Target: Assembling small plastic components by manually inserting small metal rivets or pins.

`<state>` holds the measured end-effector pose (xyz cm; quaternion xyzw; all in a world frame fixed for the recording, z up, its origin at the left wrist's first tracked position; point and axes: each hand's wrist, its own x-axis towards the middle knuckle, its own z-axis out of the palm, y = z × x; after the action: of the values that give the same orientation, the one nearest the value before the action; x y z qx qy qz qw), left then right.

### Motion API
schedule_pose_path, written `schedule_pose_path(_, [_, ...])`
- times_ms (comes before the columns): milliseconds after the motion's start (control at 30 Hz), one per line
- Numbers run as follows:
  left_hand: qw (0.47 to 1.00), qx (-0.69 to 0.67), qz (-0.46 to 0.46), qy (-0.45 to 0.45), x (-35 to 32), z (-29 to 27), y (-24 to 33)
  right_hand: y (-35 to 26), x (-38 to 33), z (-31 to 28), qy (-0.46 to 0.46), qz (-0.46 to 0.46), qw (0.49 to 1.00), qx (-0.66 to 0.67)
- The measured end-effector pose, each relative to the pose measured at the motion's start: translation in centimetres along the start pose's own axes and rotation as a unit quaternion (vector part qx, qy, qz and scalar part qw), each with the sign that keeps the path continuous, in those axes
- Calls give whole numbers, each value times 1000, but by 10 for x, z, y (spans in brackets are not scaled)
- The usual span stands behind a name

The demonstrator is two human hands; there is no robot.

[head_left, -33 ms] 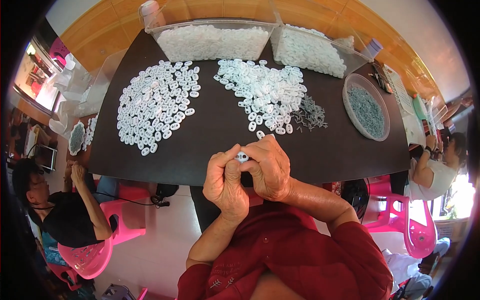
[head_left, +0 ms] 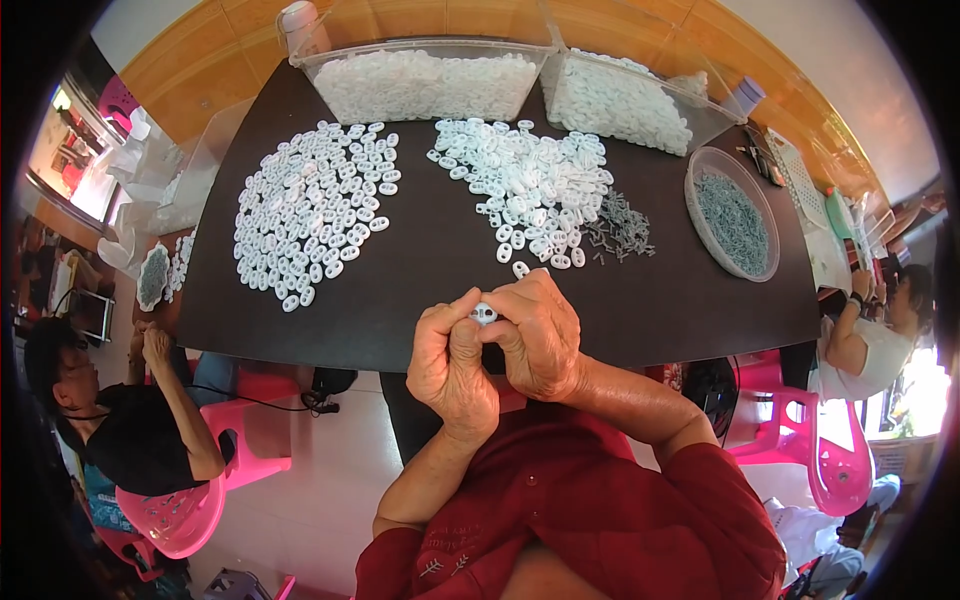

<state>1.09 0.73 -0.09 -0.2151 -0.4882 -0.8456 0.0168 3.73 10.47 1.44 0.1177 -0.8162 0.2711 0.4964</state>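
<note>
Two hands, left (head_left: 452, 362) and right (head_left: 540, 335), pinch one white ring (head_left: 484, 314); two ring heaps (head_left: 315, 205) on table (head_left: 430, 290).

On the table (head_left: 430, 280), two piles (head_left: 315, 210) (head_left: 530, 185) lie mid-table, two bins (head_left: 430, 85) (head_left: 620, 100) along the far edge, a bowl (head_left: 732, 215) near the right edge.

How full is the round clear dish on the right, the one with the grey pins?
Partly full. A grey layer of small pins covers the floor of the round dish, well below its rim. Its exact depth cannot be told.
</note>
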Motion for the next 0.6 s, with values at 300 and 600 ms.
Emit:
schedule_pose_path(300, [999,33,25,24,4,9,-2,3,3,1,30,4,999,-11])
schedule_pose_path(600, [993,112,36,-21,7,15,3,7,2,-10,31,20,999,-7])
